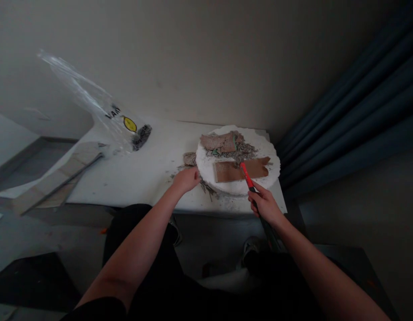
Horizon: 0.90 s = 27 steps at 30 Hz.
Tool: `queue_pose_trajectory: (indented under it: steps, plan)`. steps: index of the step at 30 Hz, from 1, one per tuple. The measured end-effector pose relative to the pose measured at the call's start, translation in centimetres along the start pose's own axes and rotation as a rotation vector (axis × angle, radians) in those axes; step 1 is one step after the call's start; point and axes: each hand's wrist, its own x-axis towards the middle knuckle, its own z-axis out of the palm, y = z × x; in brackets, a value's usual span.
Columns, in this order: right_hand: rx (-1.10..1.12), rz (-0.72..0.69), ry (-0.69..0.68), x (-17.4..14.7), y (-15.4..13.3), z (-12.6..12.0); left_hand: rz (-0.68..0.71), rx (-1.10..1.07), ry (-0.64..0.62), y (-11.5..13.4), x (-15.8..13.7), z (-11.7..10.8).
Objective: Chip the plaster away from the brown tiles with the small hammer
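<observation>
My right hand [262,203] is wrapped round a red-and-black stick-shaped tool [247,175]. Its red end reaches over a brown cardboard strip [229,173], whose right end is torn or notched. The strip lies on a round white slab [274,156] with a rough edge, apparently foam. Behind it on the slab are a textured brownish piece [218,141] and a heap of grey gravel-like bits [248,151]. My left hand [187,179] is closed at the slab's left edge; what its fingers hold, if anything, is hidden. Thin dark twig-like pieces [207,188] lie beside it.
The white table [153,178] stands against a wall. A clear plastic bag [109,120] with a yellow print and dark contents stands at the left, near a tan board [59,178]. A small brownish chunk [189,158] sits left of the slab. Dark blue curtains [353,116] hang at the right.
</observation>
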Motion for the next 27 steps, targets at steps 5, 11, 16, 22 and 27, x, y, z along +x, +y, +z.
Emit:
queue_pose_trajectory:
  steps: [5,11,16,22,27]
  plan:
    - [-0.02,-0.018,-0.017,-0.1,0.2,0.0,0.138,-0.517,0.007,3.1,1.4,-0.7]
    - [-0.03,0.015,-0.006,0.0,0.4,-0.3,0.276,-0.579,-0.025,6.0,3.2,1.3]
    - [-0.037,0.026,-0.019,0.1,0.3,-0.6,0.263,-0.581,0.049,6.4,4.1,2.0]
    - [-0.054,0.027,-0.023,0.1,0.0,-0.6,0.17,-0.655,0.108,6.7,4.5,2.4]
    - [-0.055,0.037,-0.021,0.2,0.3,-0.8,0.118,-0.694,0.099,6.4,4.9,2.5]
